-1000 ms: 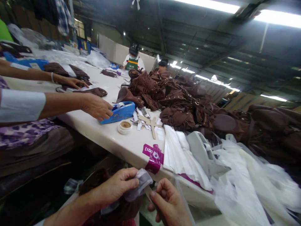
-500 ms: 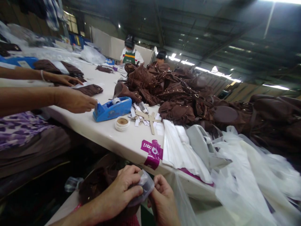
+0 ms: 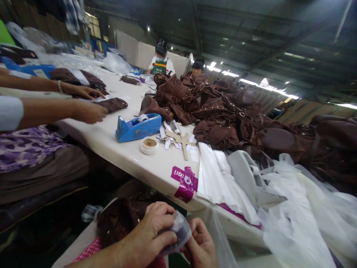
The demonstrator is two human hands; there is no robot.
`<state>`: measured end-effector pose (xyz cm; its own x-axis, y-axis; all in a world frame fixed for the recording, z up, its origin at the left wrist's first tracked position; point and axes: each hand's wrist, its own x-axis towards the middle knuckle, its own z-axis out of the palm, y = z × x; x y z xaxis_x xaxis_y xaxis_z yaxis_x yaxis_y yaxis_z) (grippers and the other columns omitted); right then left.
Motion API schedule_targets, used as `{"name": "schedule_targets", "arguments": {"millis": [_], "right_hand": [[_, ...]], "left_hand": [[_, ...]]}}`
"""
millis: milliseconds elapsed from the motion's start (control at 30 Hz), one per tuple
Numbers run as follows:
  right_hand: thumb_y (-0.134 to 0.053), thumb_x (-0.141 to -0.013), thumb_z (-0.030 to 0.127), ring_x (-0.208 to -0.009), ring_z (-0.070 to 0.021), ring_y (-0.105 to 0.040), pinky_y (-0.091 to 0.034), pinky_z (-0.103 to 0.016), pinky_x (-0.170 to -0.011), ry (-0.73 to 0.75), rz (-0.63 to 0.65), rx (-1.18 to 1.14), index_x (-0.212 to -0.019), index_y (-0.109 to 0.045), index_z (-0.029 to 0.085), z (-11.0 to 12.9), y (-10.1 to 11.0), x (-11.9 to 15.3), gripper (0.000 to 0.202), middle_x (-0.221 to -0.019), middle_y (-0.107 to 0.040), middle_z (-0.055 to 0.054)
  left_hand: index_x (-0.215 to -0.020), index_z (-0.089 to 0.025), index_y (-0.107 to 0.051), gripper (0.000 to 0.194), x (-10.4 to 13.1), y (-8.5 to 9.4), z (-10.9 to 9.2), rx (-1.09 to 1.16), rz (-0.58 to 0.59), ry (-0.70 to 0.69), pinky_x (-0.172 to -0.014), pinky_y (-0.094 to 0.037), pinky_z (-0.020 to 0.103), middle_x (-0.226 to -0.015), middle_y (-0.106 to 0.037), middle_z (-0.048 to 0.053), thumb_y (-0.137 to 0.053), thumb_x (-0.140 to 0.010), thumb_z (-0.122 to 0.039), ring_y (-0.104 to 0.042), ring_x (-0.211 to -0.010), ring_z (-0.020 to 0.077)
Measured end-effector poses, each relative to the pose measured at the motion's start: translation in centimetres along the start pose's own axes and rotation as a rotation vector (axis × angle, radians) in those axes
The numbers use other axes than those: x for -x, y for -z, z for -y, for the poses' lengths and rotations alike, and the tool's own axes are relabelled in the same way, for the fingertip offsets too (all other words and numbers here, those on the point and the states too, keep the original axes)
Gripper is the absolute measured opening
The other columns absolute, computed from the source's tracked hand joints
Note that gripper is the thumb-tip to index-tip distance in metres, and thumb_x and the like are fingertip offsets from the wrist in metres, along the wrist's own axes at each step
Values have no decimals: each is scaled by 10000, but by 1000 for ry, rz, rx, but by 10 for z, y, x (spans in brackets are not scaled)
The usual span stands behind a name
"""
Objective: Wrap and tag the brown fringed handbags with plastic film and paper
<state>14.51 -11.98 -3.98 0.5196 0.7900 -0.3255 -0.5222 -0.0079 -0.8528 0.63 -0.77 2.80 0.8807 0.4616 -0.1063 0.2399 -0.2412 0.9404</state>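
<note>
My left hand is closed around a small part wrapped in translucent wrapping, its thumb pressed across the near side. At the right edge of that wrapping, my right hand has its thumb and fingers pinched together on it. What lies inside the wrapping cannot be made out. Against my left hand and forearm rests a gathered brown fabric bag with small metal fittings, partly hidden by the arm. Both hands are low in the view, just below the table's near edge.
A blue tape dispenser, a small round tub and loose card strips lie on the white table. Brown bags are heaped behind. White sheets and plastic bags are at right. A co-worker's hands are at left.
The co-worker's nearer hand has drawn back from the tape dispenser to a brown bundle. My hands keep their grip on the wrapping; the whole view has shifted slightly.
</note>
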Motion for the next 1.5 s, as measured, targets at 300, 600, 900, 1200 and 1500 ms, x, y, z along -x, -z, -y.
{"name": "schedule_targets", "arguments": {"millis": [300, 600, 900, 1200, 1500], "right_hand": [[-944, -619, 325, -512, -49, -463, -334, -151, -527, -22, 62, -50, -750, -472, 206, 5, -9, -4, 504, -577, -600, 77], [-921, -646, 336, -450, -62, -479, -359, -166, -466, -22, 107, 2, -801, -477, 220, -9, 8, -15, 485, -561, -608, 75], [-924, -602, 455, -539, -125, -616, -490, -217, -495, -103, 135, 159, -901, -535, 232, 10, 2, 1, 539, -735, -697, 18], [-851, -683, 566, -429, -56, -489, -360, -152, -417, -82, 162, 341, -754, -561, 180, 14, 21, -9, 488, -541, -552, 67], [-900, -492, 651, -373, -9, -286, -183, -144, -374, -67, 52, 354, -655, -382, 225, 30, -6, -11, 690, -453, -422, 125]], "left_hand": [[-871, -213, -656, 94, 0, -10, 3, -144, -108, -11, -1065, -284, 390, -1161, -590, 41, -570, -838, -189, -441, -1147, 251], [-723, -190, -488, 122, -8, -2, 6, -101, 14, 53, -999, -292, 371, -971, -539, 20, -576, -805, -206, -440, -1064, 225], [-666, -194, -474, 126, -16, -2, 24, 25, -48, 87, -919, -341, 347, -898, -544, 12, -555, -741, -254, -462, -977, 218], [-702, -193, -554, 89, -16, -2, 29, 118, 27, 39, -943, -340, 324, -902, -556, 19, -571, -717, -279, -480, -994, 221], [-692, -194, -525, 85, -14, -2, 22, 141, -5, 17, -903, -343, 302, -842, -514, -6, -589, -701, -248, -473, -876, 187]]}}
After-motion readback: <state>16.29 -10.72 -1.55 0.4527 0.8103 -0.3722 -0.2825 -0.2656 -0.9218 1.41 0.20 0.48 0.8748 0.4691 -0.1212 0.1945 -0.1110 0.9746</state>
